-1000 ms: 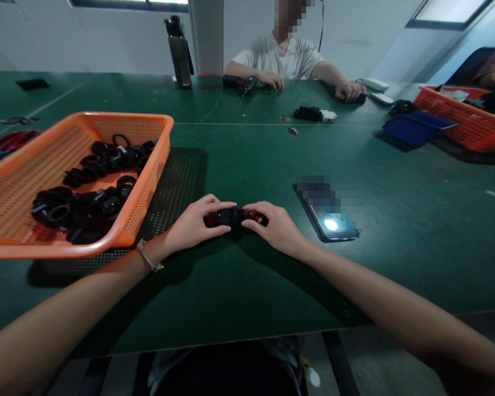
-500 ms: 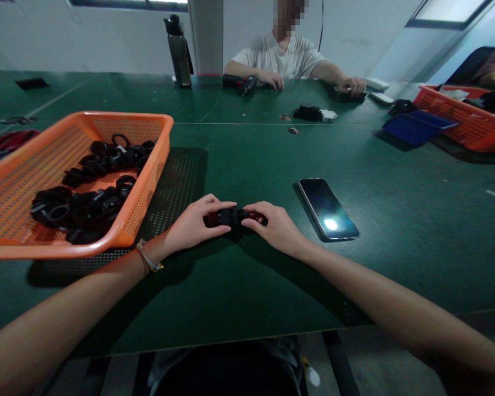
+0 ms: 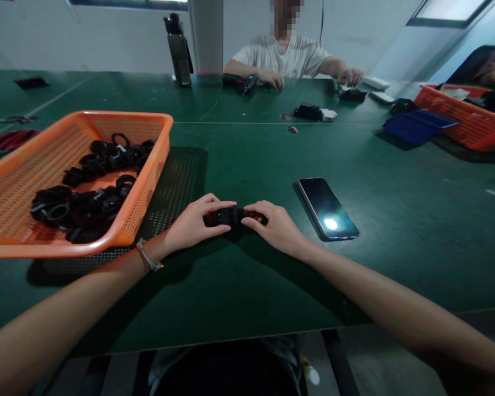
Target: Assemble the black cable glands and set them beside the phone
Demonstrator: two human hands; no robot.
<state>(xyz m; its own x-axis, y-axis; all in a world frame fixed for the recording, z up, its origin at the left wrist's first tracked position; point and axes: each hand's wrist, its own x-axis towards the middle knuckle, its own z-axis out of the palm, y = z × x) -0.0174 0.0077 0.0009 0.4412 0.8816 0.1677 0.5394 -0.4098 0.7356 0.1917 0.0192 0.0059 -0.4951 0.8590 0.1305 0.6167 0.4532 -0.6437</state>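
Note:
Low over the green table [image 3: 247,159], a small black plastic part [image 3: 227,216] spans the space between my two hands. My left hand [image 3: 196,220] grips its left end, thumb below and fingers above. The right end is pinched by my right hand [image 3: 271,221] between thumb and fingers. Its exact kind is too dark to make out, and my fingers cover both ends. To the left, an orange basket [image 3: 170,132] holds several black ring-shaped plastic parts [image 3: 58,212].
A smartphone [image 3: 328,209] lies right of my right hand. Farther back are a bottle [image 3: 179,52], a power drill [image 3: 240,82], black and white parts [image 3: 313,113], a blue tray [image 3: 416,126] and a red basket [image 3: 464,118]. Across the table sits a person [image 3: 286,55].
My hands and the black part stay in nearly the same place. Across the table, the other person's hand has lifted slightly off a dark object.

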